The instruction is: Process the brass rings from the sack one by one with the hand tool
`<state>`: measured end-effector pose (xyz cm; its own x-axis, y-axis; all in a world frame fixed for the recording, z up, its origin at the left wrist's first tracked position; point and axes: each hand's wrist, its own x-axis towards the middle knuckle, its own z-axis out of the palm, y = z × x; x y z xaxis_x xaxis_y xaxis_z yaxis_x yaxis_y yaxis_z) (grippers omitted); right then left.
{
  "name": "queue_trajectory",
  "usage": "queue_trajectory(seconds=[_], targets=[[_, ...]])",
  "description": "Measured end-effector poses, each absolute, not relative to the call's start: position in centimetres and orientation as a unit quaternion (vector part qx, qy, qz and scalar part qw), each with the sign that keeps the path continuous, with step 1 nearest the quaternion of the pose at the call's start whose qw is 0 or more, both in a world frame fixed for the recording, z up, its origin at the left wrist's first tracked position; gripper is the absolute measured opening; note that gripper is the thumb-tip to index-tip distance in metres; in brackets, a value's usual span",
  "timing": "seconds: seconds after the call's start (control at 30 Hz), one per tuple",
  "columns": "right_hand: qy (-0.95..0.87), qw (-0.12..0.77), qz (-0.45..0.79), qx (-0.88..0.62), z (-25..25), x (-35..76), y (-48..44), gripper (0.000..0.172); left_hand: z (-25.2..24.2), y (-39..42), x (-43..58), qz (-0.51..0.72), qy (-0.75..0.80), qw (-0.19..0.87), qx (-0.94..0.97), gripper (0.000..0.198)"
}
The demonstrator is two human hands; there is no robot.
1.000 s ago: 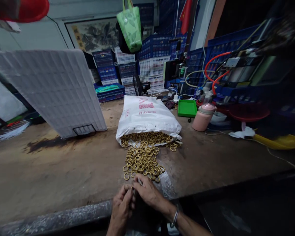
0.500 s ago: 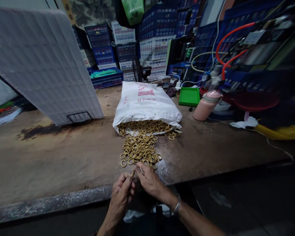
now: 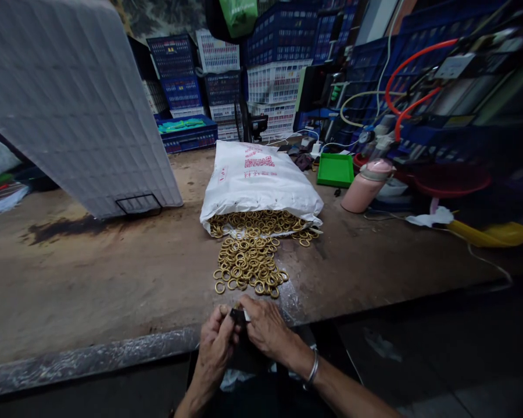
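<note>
My left hand (image 3: 215,337) is closed in a pinch at the table's front edge, with a bit of a brass-coloured ring (image 3: 236,305) showing at its fingertips. Close beside it, my right hand (image 3: 268,328) has its fingers curled around a small dark piece with a white end (image 3: 239,315); its exact kind is unclear. The two hands' fingertips nearly meet there. Just beyond them lies a heap of brass-coloured rings (image 3: 248,261), spilling from the open mouth of a white woven sack (image 3: 261,180) with red print.
A tall white ribbed panel (image 3: 91,116) stands at the left. To the right are a green tray (image 3: 335,170), a pink bottle (image 3: 364,188), a red dish (image 3: 453,179) and a yellow piece (image 3: 492,234). Stacked crates (image 3: 279,81) fill the back.
My right hand has come down and back from the edge of the ring heap to my left fingertips. The small dark piece now shows between the hands.
</note>
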<state>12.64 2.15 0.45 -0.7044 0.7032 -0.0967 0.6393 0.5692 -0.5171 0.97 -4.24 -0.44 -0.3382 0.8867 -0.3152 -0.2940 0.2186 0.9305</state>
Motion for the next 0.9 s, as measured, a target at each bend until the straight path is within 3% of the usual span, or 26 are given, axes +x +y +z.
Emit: queue_trajectory(seconds=[0.23, 0.4, 0.67, 0.9], targets=[[-0.886, 0.025, 0.248, -0.391, 0.5, 12.5, 2.2, 0.027, 0.1, -5.3, 0.9, 0.541, 0.615, 0.509, 0.265, 0.031], [-0.875, 0.045, 0.233, -0.421, 0.4, 11.8, 2.4, 0.025, 1.9, -6.6, 1.6, 0.521, 0.568, 0.587, 0.248, 0.029], [-0.879, 0.074, 0.154, -0.445, 0.0, 9.2, 3.9, 0.028, 1.9, -6.8, -1.1, 0.607, 0.504, 0.599, 0.135, 0.024], [-0.877, 0.006, 0.117, -0.465, 0.3, 8.0, 4.6, 0.022, 1.1, -7.4, -2.3, 0.644, 0.439, 0.616, 0.115, 0.017]])
